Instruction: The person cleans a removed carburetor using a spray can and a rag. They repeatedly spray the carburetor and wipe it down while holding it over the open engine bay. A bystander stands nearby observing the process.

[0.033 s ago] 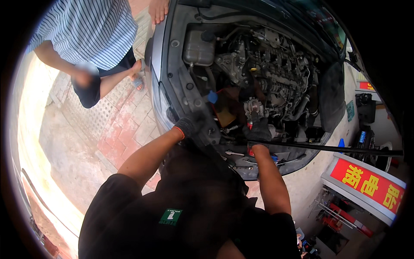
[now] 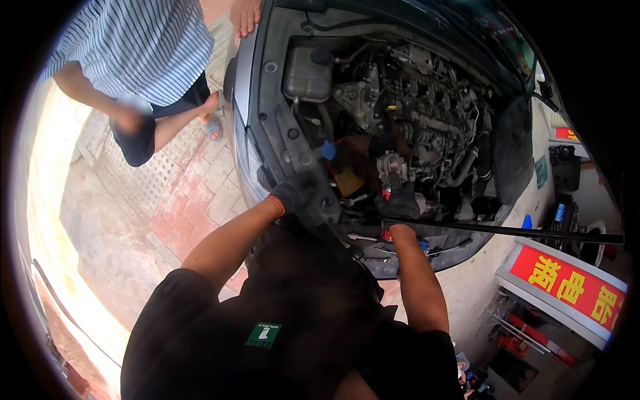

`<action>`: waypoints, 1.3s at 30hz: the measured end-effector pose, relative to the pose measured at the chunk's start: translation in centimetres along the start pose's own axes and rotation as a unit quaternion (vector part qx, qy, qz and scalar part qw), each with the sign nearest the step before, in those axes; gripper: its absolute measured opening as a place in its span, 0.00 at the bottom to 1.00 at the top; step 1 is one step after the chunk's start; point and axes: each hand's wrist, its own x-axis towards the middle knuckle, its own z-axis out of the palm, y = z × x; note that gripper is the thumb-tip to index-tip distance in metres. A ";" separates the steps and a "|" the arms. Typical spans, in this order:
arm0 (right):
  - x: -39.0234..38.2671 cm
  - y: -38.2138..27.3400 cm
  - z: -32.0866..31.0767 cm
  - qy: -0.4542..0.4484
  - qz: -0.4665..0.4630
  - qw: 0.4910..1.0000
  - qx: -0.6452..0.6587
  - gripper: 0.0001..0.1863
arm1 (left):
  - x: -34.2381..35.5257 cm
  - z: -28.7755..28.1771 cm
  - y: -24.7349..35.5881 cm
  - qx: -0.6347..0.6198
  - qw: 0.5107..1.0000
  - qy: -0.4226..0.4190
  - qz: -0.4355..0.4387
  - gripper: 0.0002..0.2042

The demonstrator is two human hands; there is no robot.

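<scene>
My left hand (image 2: 293, 193), in a dark glove, rests on the black trim along the front of the engine bay. Its fingers lie out over the trim and partly blend into it. My right hand (image 2: 402, 202), also gloved, is closed around a red-and-dark tool (image 2: 387, 232), with red showing on both sides of the glove. The tool's exact kind is hidden by the hand. Just beyond the fingers sits a round metal part (image 2: 392, 165) at the near side of the exposed engine (image 2: 433, 113). A blue cap (image 2: 329, 150) stands between my hands, farther in.
A black rod (image 2: 460, 226) crosses close to my right wrist. A chrome tool (image 2: 362, 237) and others lie on the front trim. At the far left stands a person in a striped shirt (image 2: 140, 47); a hand (image 2: 246, 17) touches the fender. A red sign (image 2: 563, 283) is at right.
</scene>
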 end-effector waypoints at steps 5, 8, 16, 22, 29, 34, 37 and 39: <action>-0.1 0.2 -0.4 -0.018 0.033 0.999 0.013 0.50 | 0.0 0.3 -0.2 0.010 1.000 -0.001 0.003 0.18; -1.2 1.7 -0.1 0.090 0.029 0.992 0.078 0.50 | 0.2 0.4 -0.4 0.011 1.000 -0.009 -0.006 0.17; -11.3 13.5 -4.2 0.351 0.274 0.860 0.251 0.52 | 0.2 -0.3 -0.4 -0.002 0.998 -0.039 -0.049 0.16; -15.7 21.1 -4.5 0.421 0.381 0.747 0.345 0.52 | 0.4 -0.8 1.6 -0.123 0.980 -0.024 -0.153 0.15; -13.2 26.5 1.1 0.454 0.330 0.724 0.401 0.51 | -2.2 -1.1 6.9 -0.249 0.931 -0.041 -0.265 0.13; -11.5 27.0 4.7 0.413 0.261 0.801 0.345 0.50 | -2.8 -0.5 10.7 -0.039 0.955 -0.145 -0.257 0.14; -11.9 27.5 6.7 0.372 0.261 0.823 0.340 0.51 | -2.5 -0.1 11.7 0.037 0.956 -0.173 -0.232 0.15; -12.5 28.0 7.6 0.378 0.249 0.834 0.315 0.51 | -2.1 0.2 12.1 -0.027 0.957 -0.126 -0.260 0.16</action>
